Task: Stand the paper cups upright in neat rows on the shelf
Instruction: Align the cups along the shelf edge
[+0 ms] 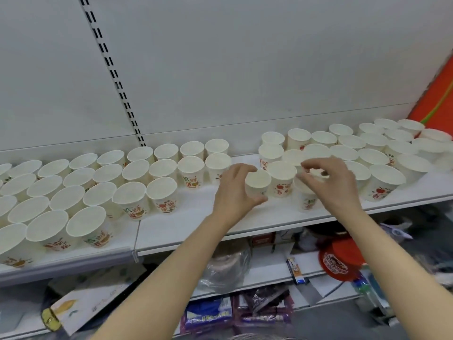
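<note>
Left hand (235, 190) curls its thumb and fingers round a small paper cup (257, 184) standing upright near the middle of the white shelf (196, 229); right hand (328, 182) hovers with fingers bent over the crowded right group of cups (367, 153), seemingly pinching a rim, though blur hides it. Largest first: the neat left block of cups (73, 192) sets the pattern, so I would slide the held cup leftward across the bare gap, keep it vertical, and seat it beside the front-row cup (162, 192), rims just touching.
</note>
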The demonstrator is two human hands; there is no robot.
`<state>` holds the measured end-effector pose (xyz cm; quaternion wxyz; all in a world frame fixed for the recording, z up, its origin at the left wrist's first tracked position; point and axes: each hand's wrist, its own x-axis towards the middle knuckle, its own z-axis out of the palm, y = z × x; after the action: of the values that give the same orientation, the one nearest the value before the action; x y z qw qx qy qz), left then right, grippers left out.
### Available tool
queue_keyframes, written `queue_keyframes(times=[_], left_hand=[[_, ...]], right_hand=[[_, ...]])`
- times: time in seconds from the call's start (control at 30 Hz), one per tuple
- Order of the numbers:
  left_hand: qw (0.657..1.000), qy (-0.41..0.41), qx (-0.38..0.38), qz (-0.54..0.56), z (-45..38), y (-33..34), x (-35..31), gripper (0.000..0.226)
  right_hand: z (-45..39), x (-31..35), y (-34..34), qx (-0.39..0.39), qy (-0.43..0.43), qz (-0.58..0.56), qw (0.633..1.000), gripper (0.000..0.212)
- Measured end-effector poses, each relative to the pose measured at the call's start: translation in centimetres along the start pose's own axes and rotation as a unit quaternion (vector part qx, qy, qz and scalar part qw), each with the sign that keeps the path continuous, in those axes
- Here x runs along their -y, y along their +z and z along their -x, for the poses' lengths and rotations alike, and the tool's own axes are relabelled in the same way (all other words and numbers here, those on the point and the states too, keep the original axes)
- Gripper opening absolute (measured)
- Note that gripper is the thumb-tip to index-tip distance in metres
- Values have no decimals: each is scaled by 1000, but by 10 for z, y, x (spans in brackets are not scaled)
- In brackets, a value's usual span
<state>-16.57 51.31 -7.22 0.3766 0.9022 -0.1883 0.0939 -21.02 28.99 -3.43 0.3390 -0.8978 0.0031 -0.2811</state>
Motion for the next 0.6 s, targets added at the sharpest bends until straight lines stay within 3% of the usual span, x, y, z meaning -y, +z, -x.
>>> queue_keyframes(times=[0.2, 0.4, 0.6], left_hand=[[999, -43, -12, 14, -4, 7, 7, 20], [974, -109, -75, 186, 12, -30, 5, 23], [934, -161, -42, 316, 45, -74, 9, 38]], right_hand=[[30, -31, -3, 5, -3, 32, 999, 25], [40, -45, 8, 24, 71, 5, 997, 21], [42, -25, 10, -2, 63, -5, 998, 15]])
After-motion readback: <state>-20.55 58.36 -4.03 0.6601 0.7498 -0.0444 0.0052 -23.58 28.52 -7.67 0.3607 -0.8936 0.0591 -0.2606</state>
